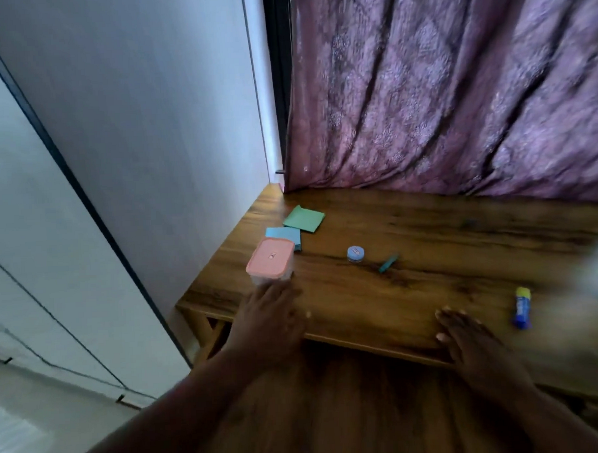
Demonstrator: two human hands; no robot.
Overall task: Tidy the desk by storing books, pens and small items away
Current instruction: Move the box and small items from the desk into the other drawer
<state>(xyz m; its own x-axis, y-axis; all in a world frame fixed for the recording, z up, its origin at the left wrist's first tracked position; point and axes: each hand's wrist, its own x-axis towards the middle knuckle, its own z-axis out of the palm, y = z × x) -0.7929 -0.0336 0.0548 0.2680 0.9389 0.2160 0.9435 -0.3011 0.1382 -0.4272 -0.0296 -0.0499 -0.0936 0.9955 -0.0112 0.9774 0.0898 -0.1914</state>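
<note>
My left hand (272, 318) lies flat with straight fingers, tips touching the base of the clear plastic box with a pink lid (271, 264) at the left edge of the wooden surface (429, 255). My right hand (467, 335) rests flat on the near edge, fingers spread, holding nothing. The box looks light, rigid and slick; I'd grip its sides below the lid. The blue-and-yellow glue stick (522, 307) lies near my right hand: small, stiff, rolls easily.

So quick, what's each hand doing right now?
Left hand: open, fingers reaching the pink-lidded box, holding nothing.
Right hand: open, flat on the desk.
</note>
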